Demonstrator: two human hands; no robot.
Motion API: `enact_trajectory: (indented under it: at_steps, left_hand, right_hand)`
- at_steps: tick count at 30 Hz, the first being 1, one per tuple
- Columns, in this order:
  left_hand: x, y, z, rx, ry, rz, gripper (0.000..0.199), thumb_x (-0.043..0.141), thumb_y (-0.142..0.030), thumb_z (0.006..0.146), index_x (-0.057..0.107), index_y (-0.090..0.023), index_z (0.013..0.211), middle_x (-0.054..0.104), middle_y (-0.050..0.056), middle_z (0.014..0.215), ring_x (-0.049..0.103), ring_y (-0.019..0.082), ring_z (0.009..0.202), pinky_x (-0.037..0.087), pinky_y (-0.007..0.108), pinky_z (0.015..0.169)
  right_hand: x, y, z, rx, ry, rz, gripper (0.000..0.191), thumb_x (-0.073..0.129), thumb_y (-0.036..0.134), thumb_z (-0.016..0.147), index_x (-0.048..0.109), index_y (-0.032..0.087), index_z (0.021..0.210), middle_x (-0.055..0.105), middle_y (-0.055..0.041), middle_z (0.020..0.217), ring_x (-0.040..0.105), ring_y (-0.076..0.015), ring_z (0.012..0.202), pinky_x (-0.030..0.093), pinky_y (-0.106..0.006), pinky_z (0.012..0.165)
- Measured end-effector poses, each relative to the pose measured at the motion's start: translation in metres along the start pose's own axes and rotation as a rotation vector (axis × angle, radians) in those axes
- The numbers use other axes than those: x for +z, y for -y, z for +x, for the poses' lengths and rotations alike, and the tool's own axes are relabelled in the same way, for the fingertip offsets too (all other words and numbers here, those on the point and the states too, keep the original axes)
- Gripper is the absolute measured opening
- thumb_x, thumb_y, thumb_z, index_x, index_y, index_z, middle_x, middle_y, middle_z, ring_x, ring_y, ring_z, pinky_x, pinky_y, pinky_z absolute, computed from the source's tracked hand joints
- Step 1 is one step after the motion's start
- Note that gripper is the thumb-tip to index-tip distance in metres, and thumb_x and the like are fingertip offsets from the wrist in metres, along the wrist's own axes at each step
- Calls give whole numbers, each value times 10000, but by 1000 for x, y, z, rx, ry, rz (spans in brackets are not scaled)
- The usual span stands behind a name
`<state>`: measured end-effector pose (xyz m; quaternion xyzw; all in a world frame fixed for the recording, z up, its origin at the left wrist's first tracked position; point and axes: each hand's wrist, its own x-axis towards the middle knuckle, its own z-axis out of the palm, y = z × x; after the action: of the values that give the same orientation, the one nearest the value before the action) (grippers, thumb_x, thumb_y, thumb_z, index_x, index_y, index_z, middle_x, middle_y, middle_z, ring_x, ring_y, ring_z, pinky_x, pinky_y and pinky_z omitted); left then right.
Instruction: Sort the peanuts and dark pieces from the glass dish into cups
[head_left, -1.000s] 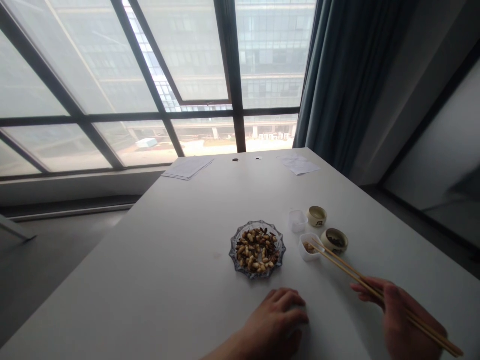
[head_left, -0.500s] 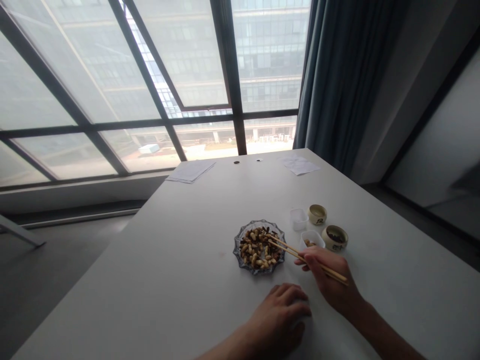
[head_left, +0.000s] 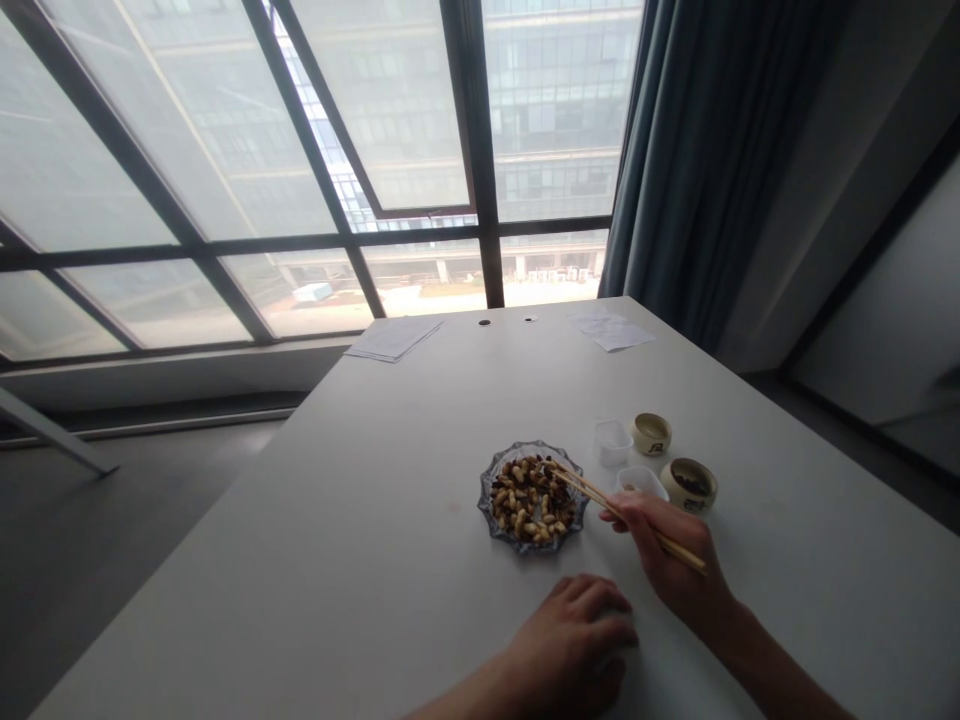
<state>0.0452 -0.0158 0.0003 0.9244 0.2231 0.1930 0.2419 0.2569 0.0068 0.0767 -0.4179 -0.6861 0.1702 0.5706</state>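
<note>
My right hand (head_left: 671, 545) is closed round a pair of wooden chopsticks (head_left: 679, 552). Their tips reach over the right back part of a scalloped glass dish (head_left: 491, 522) and touch or nearly touch its contents; whether a piece is pinched there is too small to tell. In the dish lies a mix of unshelled peanuts (head_left: 523, 520) and smaller dark brown pieces. My left hand (head_left: 574, 640) rests on the table in front of the dish, holding nothing, with its fingers loosely bent and the thumb apart.
Right of the dish stand two clear plastic tubs (head_left: 613, 443), the nearer partly hidden by my right hand. Beside them are a small ceramic bowl (head_left: 651, 434) and a larger one (head_left: 688, 486) with dark pieces inside. Papers (head_left: 394, 340) lie along the white table's (head_left: 337, 480) far edge.
The view has turned slightly left, so everything sits further right in the picture. The chopstick tips stay over the back right of the dish. My left hand stays resting on the table.
</note>
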Motion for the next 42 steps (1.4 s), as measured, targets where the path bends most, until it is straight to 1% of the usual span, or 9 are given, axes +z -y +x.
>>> enact_trajectory:
  at_steps: [4,8,12,15,20,25,29,33,42]
  left_hand:
    - [0,1,0,-7,19,7,304,825,-252,982,708,-281,1261,705,46,1496,647,287,1395,504,426,1236]
    - [1,2,1,-6,10,-29,315,807,-203,961,701,-274,1249,728,48,1443,660,276,1381,515,408,1227]
    - [-2,-1,2,-10,16,-48,324,781,-170,955,698,-280,1249,730,55,1421,649,280,1394,506,411,1235]
    - [-6,-6,3,-23,-3,-55,329,762,-147,952,700,-279,1247,731,51,1403,646,276,1390,498,401,1240]
    - [-7,-9,2,-21,-18,-55,328,754,-142,949,704,-276,1245,732,52,1396,653,277,1368,503,395,1227]
    - [-7,-7,2,-23,-9,-53,320,751,-161,961,704,-285,1252,734,56,1403,649,279,1382,495,406,1234]
    - [-6,-5,2,-23,3,-44,330,775,-176,948,701,-286,1250,732,54,1418,648,286,1391,494,410,1234]
    - [-4,-4,2,-15,13,-20,324,803,-203,956,699,-282,1253,732,50,1429,649,287,1397,493,407,1236]
    - [9,10,-1,40,39,38,304,831,-294,1017,698,-278,1290,738,46,1441,641,284,1428,486,396,1245]
  right_hand:
    - [-31,18,-12,-4,-147,-73,272,639,295,1139,883,242,1031,902,-82,1026,872,-243,843,728,-326,796]
    - [-64,30,-39,164,-327,-232,288,645,404,1142,882,244,1104,903,-77,977,866,-260,815,699,-359,827]
    - [-83,32,-62,314,-358,-343,413,576,507,1162,872,229,1091,898,-79,957,855,-261,819,656,-357,814]
    - [-86,32,-66,356,-336,-359,406,594,533,1147,856,234,1059,889,-59,926,848,-254,812,645,-351,814]
    - [-82,37,-55,294,-365,-351,364,608,503,1146,846,239,1070,886,-52,908,848,-258,808,634,-370,856]
    - [-72,43,-39,252,-382,-276,376,616,511,1141,855,235,1052,881,-66,880,855,-267,761,670,-364,771]
    - [-58,40,-21,118,-279,-208,299,632,404,1139,858,264,1003,881,-49,893,849,-241,742,685,-337,746]
    - [-39,37,8,-2,-37,-135,315,619,343,1144,840,257,937,860,-59,890,829,-230,804,664,-324,757]
    - [1,35,71,136,242,-200,595,515,557,1182,706,224,727,766,-54,702,715,-197,649,518,-324,663]
